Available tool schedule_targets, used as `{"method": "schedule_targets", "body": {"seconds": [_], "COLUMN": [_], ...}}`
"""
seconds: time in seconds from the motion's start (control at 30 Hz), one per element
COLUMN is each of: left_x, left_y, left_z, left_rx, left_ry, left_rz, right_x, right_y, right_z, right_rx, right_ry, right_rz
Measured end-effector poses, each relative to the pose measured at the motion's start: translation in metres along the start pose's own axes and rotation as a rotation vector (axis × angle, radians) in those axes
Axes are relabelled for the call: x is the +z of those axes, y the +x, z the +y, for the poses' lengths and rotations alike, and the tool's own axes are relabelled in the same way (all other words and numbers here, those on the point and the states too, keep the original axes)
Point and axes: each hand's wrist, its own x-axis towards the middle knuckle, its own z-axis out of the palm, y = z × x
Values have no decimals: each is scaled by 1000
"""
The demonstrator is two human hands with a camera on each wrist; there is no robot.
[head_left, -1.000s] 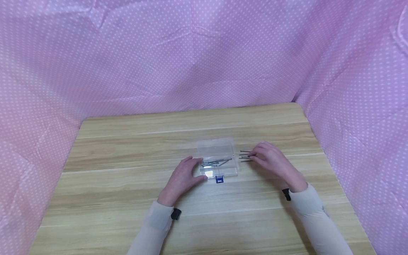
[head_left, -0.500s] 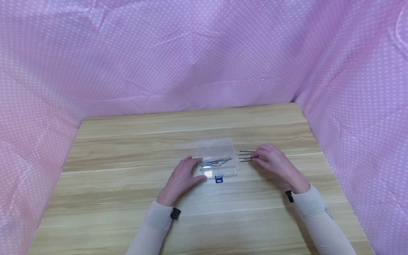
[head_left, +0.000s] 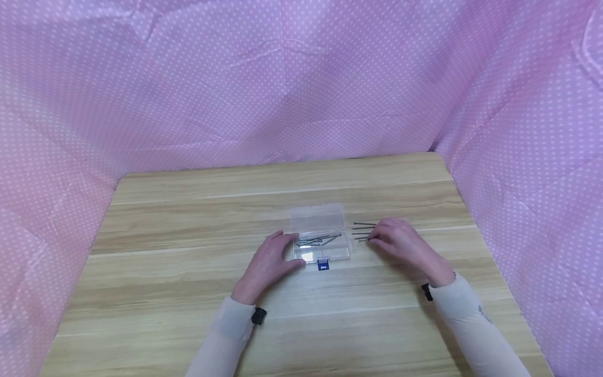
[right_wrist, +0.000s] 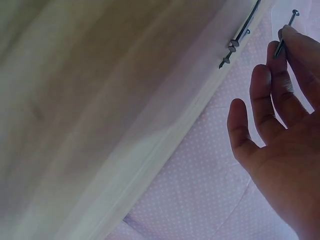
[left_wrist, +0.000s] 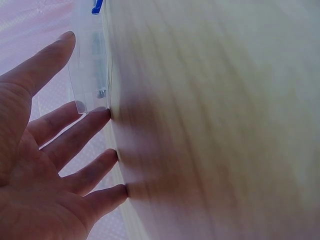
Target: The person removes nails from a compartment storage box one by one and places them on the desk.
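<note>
A clear plastic box [head_left: 336, 253] with a blue latch [head_left: 323, 264] lies on the table, its lid [head_left: 317, 217] swung back. Several metal nails [head_left: 325, 240] lie loose in its rear part. My left hand [head_left: 268, 267] rests at the box's left end, thumb at the front corner and fingers spread; in the left wrist view the fingertips [left_wrist: 107, 112] meet the box and tabletop. My right hand [head_left: 400, 241] pinches one nail [right_wrist: 293, 19] between thumb and fingers, head outward. Beside that hand several more nails [head_left: 360, 228] lie roughly parallel, their right ends hidden by it.
The wood-grain table [head_left: 188, 235] reaches back to a pink dotted cloth [head_left: 282, 94], which also hangs on both sides. A dark strap piece [head_left: 258, 316] shows at the left wrist, another [head_left: 427, 291] at the right.
My right hand has shifted slightly right and toward me over the row of nails, and a nail is now pinched at the row's near side. The left hand and box stay put.
</note>
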Motion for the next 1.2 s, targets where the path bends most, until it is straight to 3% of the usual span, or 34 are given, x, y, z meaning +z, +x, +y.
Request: {"method": "schedule_targets", "body": {"seconds": [1.2], "left_x": [1], "left_y": [1], "left_z": [0], "left_rx": [-12], "left_ry": [8], "left_rz": [-4], "right_x": [7], "right_y": [15], "right_z": [0], "right_rx": [64], "right_ry": [-30], "right_rz": [-102]}}
